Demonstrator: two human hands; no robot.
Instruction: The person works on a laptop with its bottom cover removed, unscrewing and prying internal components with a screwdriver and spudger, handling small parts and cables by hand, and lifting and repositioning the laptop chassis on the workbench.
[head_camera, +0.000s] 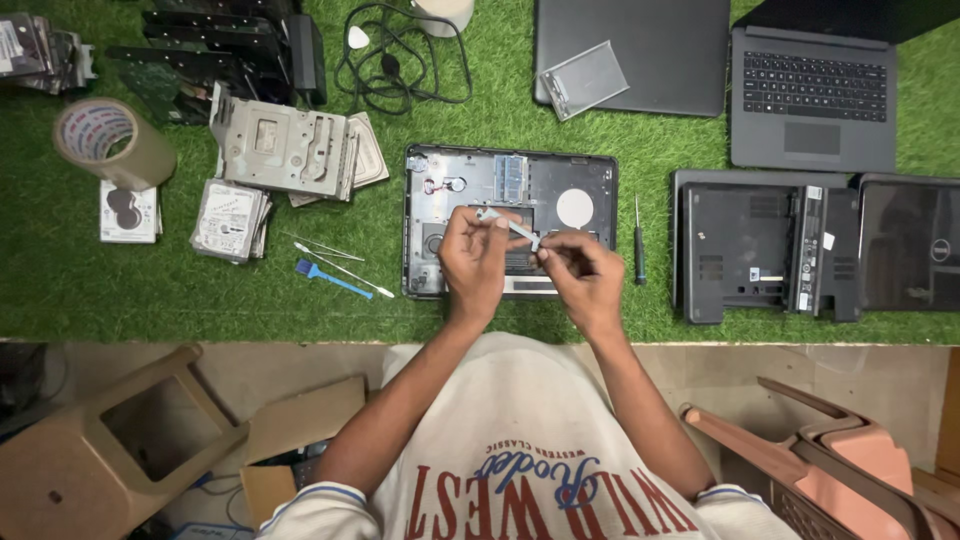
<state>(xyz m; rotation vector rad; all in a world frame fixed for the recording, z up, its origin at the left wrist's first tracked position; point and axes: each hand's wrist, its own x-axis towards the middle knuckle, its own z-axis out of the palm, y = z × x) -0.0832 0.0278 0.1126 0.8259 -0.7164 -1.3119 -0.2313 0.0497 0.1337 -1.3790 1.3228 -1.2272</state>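
Observation:
An opened laptop base (510, 185) lies upside down on the green turf, its inner parts showing. Above its lower half, my left hand (472, 262) and my right hand (585, 275) hold a small grey syringe-like tube (508, 226) between them. The left fingers pinch its upper end, the right fingers its lower tip. A black screwdriver (639, 240) lies just right of the laptop base. A blue brush (330, 279) and thin metal tools (325, 247) lie to its left.
Other laptops (812, 95) and a turned-over one (765, 245) sit right and behind. Hard drives (230, 220), metal brackets (285, 148), a tape roll (108, 142) and black cable (400, 60) lie left. Plastic stools (120, 435) stand below the table edge.

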